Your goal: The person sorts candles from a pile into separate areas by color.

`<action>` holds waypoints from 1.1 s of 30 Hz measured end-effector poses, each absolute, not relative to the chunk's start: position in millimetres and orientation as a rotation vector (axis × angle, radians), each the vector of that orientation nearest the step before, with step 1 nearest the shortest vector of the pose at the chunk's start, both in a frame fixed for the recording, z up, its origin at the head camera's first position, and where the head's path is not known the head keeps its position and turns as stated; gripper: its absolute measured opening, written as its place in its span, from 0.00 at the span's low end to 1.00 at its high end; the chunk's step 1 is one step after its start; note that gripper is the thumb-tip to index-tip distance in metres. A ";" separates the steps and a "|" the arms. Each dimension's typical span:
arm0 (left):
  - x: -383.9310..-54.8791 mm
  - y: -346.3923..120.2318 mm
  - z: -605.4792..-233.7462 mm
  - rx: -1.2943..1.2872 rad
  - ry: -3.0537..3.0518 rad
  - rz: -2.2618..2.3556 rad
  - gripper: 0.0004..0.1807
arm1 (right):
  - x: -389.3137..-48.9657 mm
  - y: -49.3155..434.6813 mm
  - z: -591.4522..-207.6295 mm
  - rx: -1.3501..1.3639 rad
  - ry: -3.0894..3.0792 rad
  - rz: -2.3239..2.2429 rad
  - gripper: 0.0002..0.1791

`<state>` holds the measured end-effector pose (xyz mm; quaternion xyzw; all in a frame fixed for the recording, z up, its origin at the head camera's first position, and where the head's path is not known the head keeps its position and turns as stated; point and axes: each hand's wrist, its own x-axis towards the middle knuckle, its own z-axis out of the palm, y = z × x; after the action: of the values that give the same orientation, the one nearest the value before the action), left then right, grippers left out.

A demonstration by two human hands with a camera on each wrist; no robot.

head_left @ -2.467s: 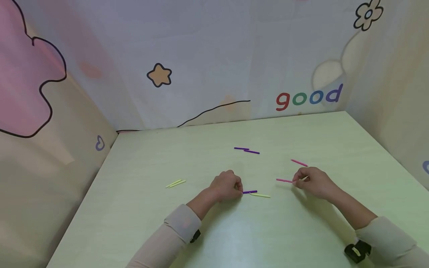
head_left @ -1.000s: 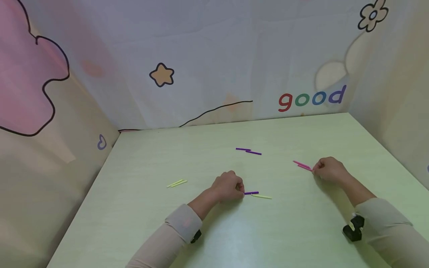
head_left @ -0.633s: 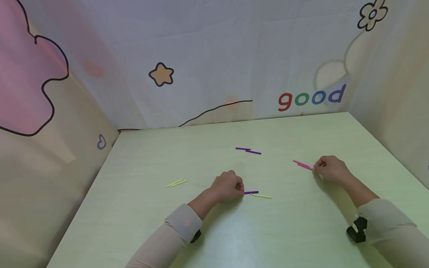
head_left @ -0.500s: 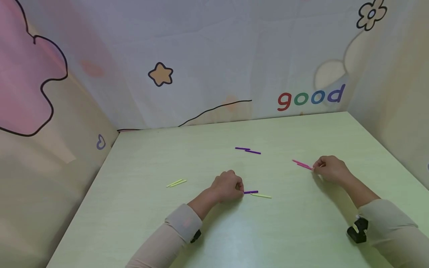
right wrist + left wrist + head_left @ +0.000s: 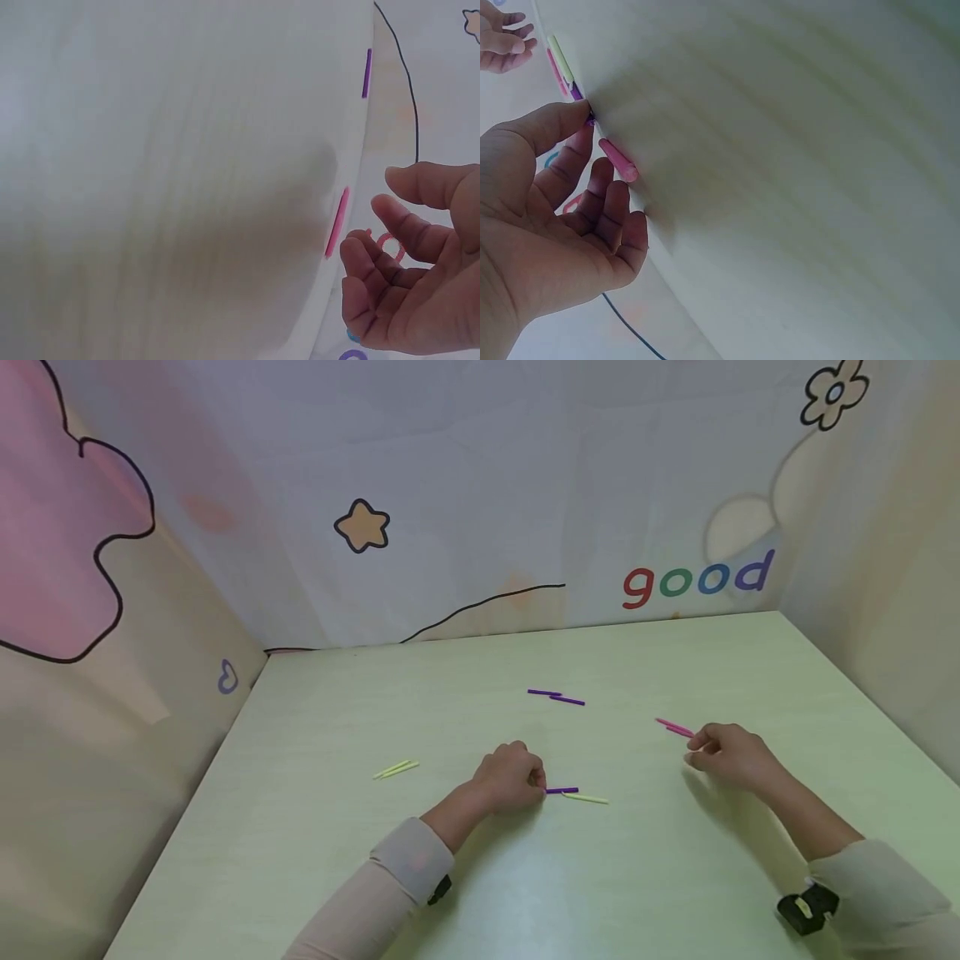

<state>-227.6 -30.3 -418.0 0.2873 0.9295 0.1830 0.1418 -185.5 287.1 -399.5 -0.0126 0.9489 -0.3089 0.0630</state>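
Observation:
My left hand (image 5: 510, 777) pinches the left end of a short purple stick (image 5: 564, 791) between thumb and forefinger, low over the table. A yellow stick (image 5: 588, 798) lies against its right end. The left wrist view also shows a pink stick (image 5: 619, 160) beneath the curled fingers, hidden from the head view. Two pink sticks (image 5: 673, 727) lie side by side at the right. Just in front of their near ends is my right hand (image 5: 733, 756); in the right wrist view its thumb and forefinger are apart, with nothing between them.
Two purple sticks (image 5: 556, 697) lie overlapping end to end toward the back of the pale green table (image 5: 300, 877). A pair of yellow sticks (image 5: 396, 770) lies left of the left hand. Printed cloth walls (image 5: 480, 485) stand at the back and both sides.
My right hand has carried a pink stick back and right, laid it beside the other pink one, let go and drawn back slightly. The left hand has stayed on the purple stick.

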 end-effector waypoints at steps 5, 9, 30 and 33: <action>-228.5 -30.0 -418.9 0.817 2.673 0.537 0.05 | -176.7 275.8 -396.3 -0.103 2.879 -0.970 0.14; -229.4 -30.6 -418.8 0.811 2.669 0.542 0.05 | -170.2 266.3 -395.4 -0.152 2.874 -1.013 0.14; -228.7 -31.1 -416.9 0.839 2.672 0.544 0.05 | -165.6 224.7 -404.7 -0.322 2.757 -1.097 0.11; -228.9 -31.4 -416.9 0.841 2.670 0.541 0.05 | -166.8 220.7 -406.9 -0.353 2.723 -1.113 0.10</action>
<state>-228.9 -31.4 -416.9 0.2920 0.9266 0.1876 0.1448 -166.8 220.7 -406.9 -0.1186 0.9153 -0.3743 0.0894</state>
